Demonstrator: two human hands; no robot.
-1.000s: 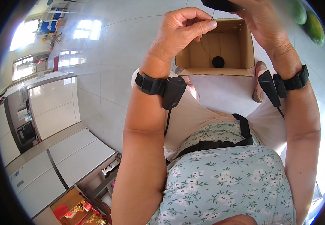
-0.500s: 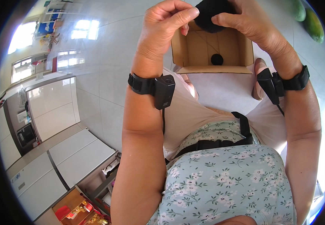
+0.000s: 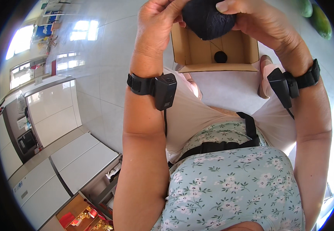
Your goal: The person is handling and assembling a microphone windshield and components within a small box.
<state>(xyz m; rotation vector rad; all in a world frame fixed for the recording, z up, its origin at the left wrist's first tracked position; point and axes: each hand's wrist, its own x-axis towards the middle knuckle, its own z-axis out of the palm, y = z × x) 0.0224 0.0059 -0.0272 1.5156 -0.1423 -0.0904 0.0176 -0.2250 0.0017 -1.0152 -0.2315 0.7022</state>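
We are holding a dark ball of yarn up high, over the open cardboard box lying on the floor; a moment ago it was sitting lower, close to the box mouth, so it is coming up toward us. Our left hand is gripping its left side, fingers closed on it; our right hand is closing over its right side. A thin strand is hanging down to a smaller dark ball inside the box, so the yarn seems to be unwinding.

The picture's top edge cuts off both hands and the dark yarn ball.
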